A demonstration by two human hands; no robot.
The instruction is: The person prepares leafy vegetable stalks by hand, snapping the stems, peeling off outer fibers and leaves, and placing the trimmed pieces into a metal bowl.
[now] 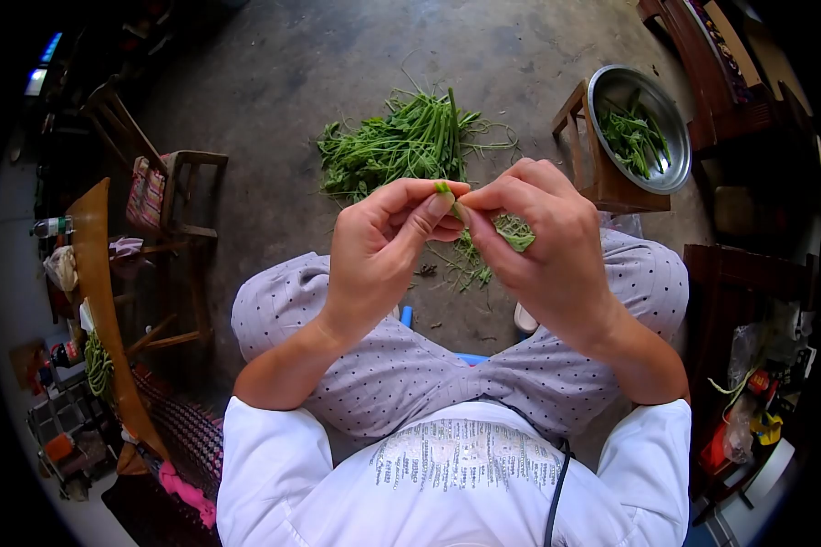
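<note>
Between my two hands, above my knees, is a short green stem (443, 189). My left hand (385, 239) pinches it between thumb and forefinger. Meeting it from the other side, my right hand (540, 239) has its thumb and forefinger closed at the stem's end, with a green leaf (514, 233) showing below the fingers. A heap of leafy green stems (401, 146) lies on the floor just beyond my hands. Smaller trimmings (470, 266) lie on the floor under my hands, partly hidden by them.
At the right, a metal basin (597, 84) with green stems (637, 137) in it rests on a wooden stool (611, 193). A wooden chair (178, 182) stands at the left, near a wooden tabletop (96, 237). Dark wooden furniture (730, 264) stands to the right of my knee.
</note>
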